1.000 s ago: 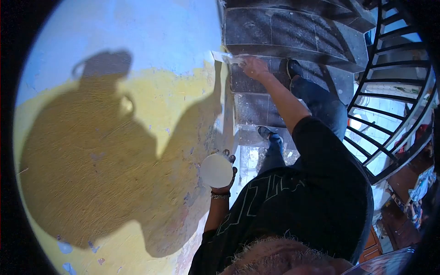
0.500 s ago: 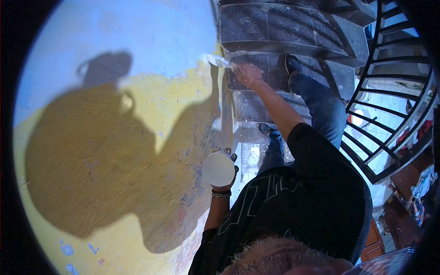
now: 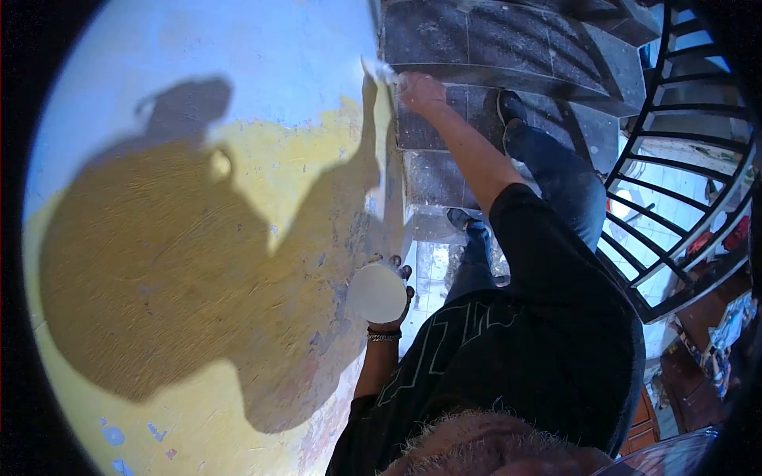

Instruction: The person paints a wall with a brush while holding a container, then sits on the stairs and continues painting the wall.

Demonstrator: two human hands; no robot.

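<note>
My left hand (image 3: pixel 386 324) holds a round container (image 3: pixel 377 293) low beside the wall, its pale, flat top facing up. Dark-smudged fingertips curl around its far and right sides. Further ahead, my right hand (image 3: pixel 422 92) is closed around the handle of a white-smeared paintbrush (image 3: pixel 382 72), which is blurred. Its tip is at the wall (image 3: pixel 302 147), by the corner with the stairs. Whitish paint covers the wall's upper part down to a ragged line, with worn yellow paint beneath.
Dark, spattered stair steps (image 3: pixel 508 40) rise ahead, with my shoe (image 3: pixel 512 106) on one of them. A black metal railing (image 3: pixel 683 163) curves along the right. Clutter (image 3: pixel 726 333) lies beyond it at lower right. My shadow (image 3: pixel 159 270) covers much of the wall.
My right hand has moved up and slightly left with the paintbrush, along the wall's edge by the stairs. My left hand and the container have hardly moved.
</note>
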